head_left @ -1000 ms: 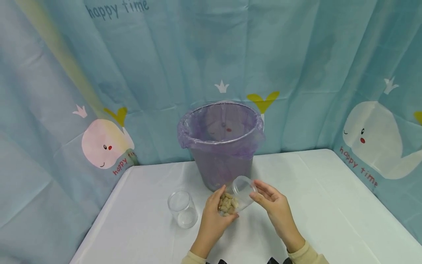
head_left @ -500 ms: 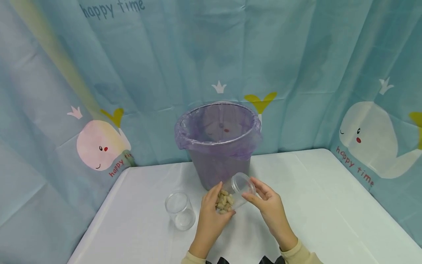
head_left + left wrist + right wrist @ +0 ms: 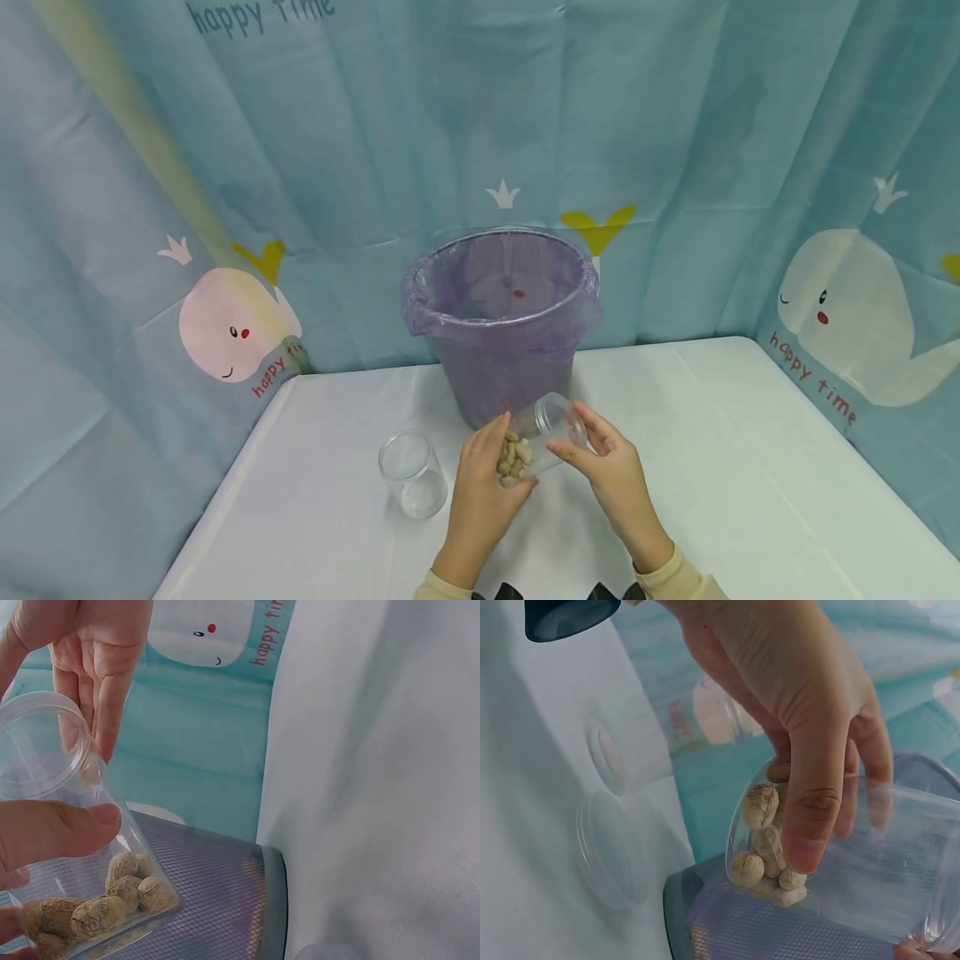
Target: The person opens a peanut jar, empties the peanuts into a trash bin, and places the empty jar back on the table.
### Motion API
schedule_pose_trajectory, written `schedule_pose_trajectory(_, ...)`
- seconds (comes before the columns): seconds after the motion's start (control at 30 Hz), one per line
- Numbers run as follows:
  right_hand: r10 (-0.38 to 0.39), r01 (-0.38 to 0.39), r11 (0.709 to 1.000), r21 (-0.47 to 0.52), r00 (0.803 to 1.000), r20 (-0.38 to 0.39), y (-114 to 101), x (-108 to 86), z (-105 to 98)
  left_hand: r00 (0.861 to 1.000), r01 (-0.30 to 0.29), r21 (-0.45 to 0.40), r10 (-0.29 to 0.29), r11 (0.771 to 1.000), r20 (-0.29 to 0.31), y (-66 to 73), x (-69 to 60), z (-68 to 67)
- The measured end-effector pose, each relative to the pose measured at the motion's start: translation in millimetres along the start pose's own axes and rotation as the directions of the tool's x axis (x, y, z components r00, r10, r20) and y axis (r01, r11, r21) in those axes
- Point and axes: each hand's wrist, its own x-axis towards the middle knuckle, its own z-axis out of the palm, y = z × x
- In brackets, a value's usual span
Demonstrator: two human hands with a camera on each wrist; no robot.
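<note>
Tilted on its side, a clear plastic jar [image 3: 542,454] is held between both hands above the table. Several peanuts in their shells [image 3: 105,907] lie at its base end. My left hand [image 3: 482,500] grips the base end, its thumb across the wall in the right wrist view. At the mouth end, my right hand [image 3: 618,475] holds the jar with its thumb on the near side and fingers on the far side. The mouth points right, away from my left palm. Left of the hands, a second clear jar [image 3: 414,479] stands upright on the table.
Behind the hands stands a mesh waste bin [image 3: 502,383] lined with a purple plastic bag [image 3: 431,308]. A white cloth covers the table [image 3: 720,467]. Blue printed curtains [image 3: 675,125] hang along the back and sides.
My right thumb and fingers have moved slightly left, further onto the jar. The peanuts have shifted a little inside it. The standing jar and the bin stay in place.
</note>
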Motion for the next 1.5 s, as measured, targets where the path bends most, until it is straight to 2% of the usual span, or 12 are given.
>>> schedule_pose_trajectory(0.1,-0.005,0.005,1.000,-0.002,1.000,0.001,0,-0.1,0,1.000,-0.018,0.015,0.018,1.000,-0.008,0.4,0.0,-0.5)
schedule_pose_trajectory(0.17,-0.006,0.006,1.000,-0.015,1.000,-0.006,0,-0.8,0,0.998,-0.056,0.028,0.057,0.998,-0.025,0.9,-0.4,-0.5)
schedule_pose_trajectory(0.33,-0.044,0.042,0.998,-0.049,0.998,-0.038,-3,-4.2,-2,0.979,-0.178,0.056,0.182,0.983,-0.090,2.2,-1.1,-0.7)
schedule_pose_trajectory(0.4,-0.065,0.062,0.997,-0.055,0.997,-0.038,-4,-5.3,-3,0.975,-0.193,0.045,0.196,0.980,-0.104,2.5,-1.1,-1.6)
schedule_pose_trajectory(0.63,-0.097,0.094,0.990,-0.109,0.995,-0.017,-6,-7.3,-5,0.980,-0.182,-0.056,0.177,0.982,-0.087,5.8,-2.9,-6.7)
schedule_pose_trajectory(0.83,-0.133,0.130,0.983,-0.130,0.991,-0.016,-6,-7.3,-6,0.975,-0.207,-0.056,0.201,0.977,-0.098,6.2,-1.5,-9.9)
schedule_pose_trajectory(1.07,-0.148,0.147,0.987,-0.071,0.989,-0.002,-6,-6.6,-6,0.973,-0.217,-0.048,0.212,0.975,-0.092,4.1,0.0,-12.8)
schedule_pose_trajectory(1.33,-0.158,0.162,0.983,-0.084,0.986,0.053,-8,-8.6,-10,0.988,-0.149,-0.142,0.154,0.979,0.024,4.0,-1.1,-18.7)
schedule_pose_trajectory(1.5,-0.123,0.130,0.989,-0.074,0.988,0.099,-8,-5.1,-15,0.988,-0.135,-0.129,0.144,0.982,0.063,4.2,0.8,-19.9)
